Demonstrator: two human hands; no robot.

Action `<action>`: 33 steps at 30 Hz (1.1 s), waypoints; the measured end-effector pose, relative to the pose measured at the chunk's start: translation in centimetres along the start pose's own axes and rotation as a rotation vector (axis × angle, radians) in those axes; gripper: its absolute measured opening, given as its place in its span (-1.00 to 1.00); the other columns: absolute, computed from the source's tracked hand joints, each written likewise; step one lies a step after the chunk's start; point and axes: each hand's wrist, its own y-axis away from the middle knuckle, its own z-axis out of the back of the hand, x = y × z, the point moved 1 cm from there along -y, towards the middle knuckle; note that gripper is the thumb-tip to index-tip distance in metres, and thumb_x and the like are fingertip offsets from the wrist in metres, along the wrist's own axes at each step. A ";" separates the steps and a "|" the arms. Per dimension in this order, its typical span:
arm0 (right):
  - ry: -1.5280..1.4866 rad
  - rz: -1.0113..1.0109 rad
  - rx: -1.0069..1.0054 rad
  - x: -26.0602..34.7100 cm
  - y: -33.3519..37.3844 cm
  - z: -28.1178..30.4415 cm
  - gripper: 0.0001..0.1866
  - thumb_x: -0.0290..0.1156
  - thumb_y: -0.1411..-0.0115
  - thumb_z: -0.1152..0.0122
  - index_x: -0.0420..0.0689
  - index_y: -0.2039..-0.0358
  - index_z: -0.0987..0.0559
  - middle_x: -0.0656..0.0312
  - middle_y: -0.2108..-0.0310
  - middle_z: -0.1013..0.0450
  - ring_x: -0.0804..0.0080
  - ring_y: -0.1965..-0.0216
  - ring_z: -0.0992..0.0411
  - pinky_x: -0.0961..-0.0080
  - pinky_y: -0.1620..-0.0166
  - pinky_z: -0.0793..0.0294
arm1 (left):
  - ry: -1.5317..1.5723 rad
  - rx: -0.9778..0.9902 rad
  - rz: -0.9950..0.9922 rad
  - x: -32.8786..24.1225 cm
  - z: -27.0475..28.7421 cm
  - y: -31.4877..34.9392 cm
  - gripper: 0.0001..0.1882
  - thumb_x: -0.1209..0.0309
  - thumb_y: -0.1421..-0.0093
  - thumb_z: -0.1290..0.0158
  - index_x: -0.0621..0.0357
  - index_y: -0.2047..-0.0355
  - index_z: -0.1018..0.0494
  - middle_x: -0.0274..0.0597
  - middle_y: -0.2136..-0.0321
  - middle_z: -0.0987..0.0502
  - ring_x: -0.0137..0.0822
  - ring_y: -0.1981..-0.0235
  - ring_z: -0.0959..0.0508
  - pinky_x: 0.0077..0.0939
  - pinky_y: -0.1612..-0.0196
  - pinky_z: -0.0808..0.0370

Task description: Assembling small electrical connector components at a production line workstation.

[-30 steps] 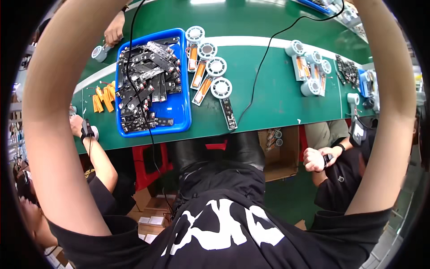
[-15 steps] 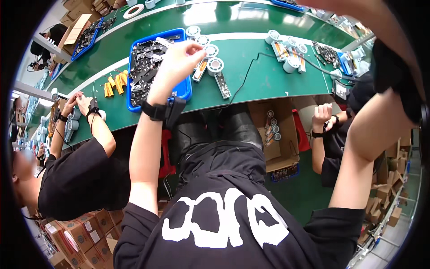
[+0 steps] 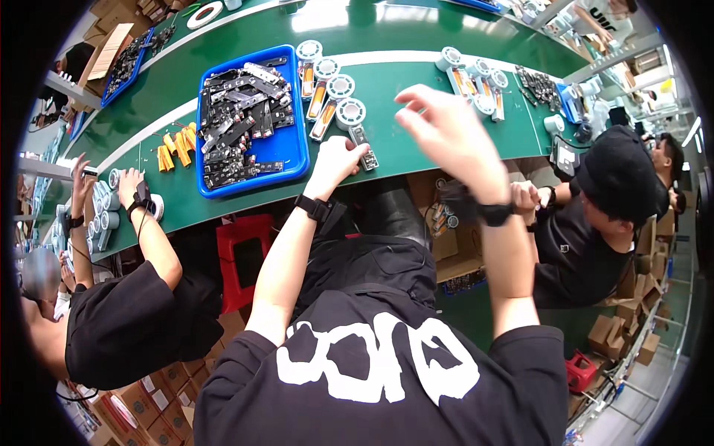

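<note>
My left hand is at the table's near edge, thumb and fingers closed on the left side of a narrow handle with silver and black parts showing. A pale round slotted head adjoins its far end; whether they are joined I cannot tell. My right hand is raised over the table to the right, smeared by motion, its thumb and fingers apart and nothing visible in them. Left of my left hand, a blue tray holds many black, narrow parts. Similar round-headed units with orange cells lie beside the tray.
More round-headed units lie farther right on the green table. Orange cells lie left of the tray. Co-workers sit on both sides, one person's hand at left. An open cardboard box and a red stool stand below.
My left hand has come down from above the tray's right side to the near handle. My right arm has swung in from the far right over the table. The view has shifted slightly.
</note>
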 end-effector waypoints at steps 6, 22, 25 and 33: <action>-0.216 -0.193 -0.077 -8.6 1.3 -17.8 -0.62 -0.28 -0.28 -0.20 -0.25 -0.02 -0.54 -0.05 0.18 -0.53 0.04 0.12 -0.53 0.24 0.06 -0.52 | 0.246 -0.038 -0.055 2.5 -1.2 -1.3 -0.70 0.34 -0.25 -0.16 0.45 0.37 -0.54 -0.04 0.54 -0.64 -0.37 0.57 -0.68 -0.51 0.49 -0.57; -0.471 -0.287 -0.068 -10.9 -3.5 -18.9 -0.63 -0.12 -0.11 -0.44 -0.19 0.30 -0.61 -0.02 0.37 -0.61 0.03 0.29 -0.62 0.18 0.19 -0.60 | 0.027 -0.035 -0.124 1.8 0.2 0.6 -0.69 0.30 -0.39 -0.08 0.41 0.21 -0.52 -0.10 0.44 -0.65 -0.39 0.46 -0.67 -0.53 0.37 -0.58; -0.464 -0.371 -0.051 -10.7 -3.0 -18.0 -0.61 -0.11 -0.14 -0.40 -0.21 0.27 -0.60 -0.01 0.39 -0.61 0.02 0.31 -0.62 0.16 0.19 -0.60 | 0.071 0.027 -0.137 2.4 -0.3 -0.5 -0.76 0.40 -0.38 -0.03 0.40 0.19 -0.52 -0.10 0.43 -0.65 -0.40 0.47 -0.67 -0.53 0.36 -0.59; -0.001 -0.328 -0.270 -7.1 0.4 -18.0 -0.60 -0.25 -0.18 -0.30 -0.31 0.13 -0.50 -0.03 0.17 -0.48 0.06 0.15 -0.53 0.22 0.17 -0.59 | 0.117 -0.227 -0.343 4.8 0.1 3.1 -0.78 0.65 -0.28 0.19 0.32 0.36 -0.49 -0.31 0.60 -0.46 -0.51 0.57 -0.44 -0.60 0.48 -0.36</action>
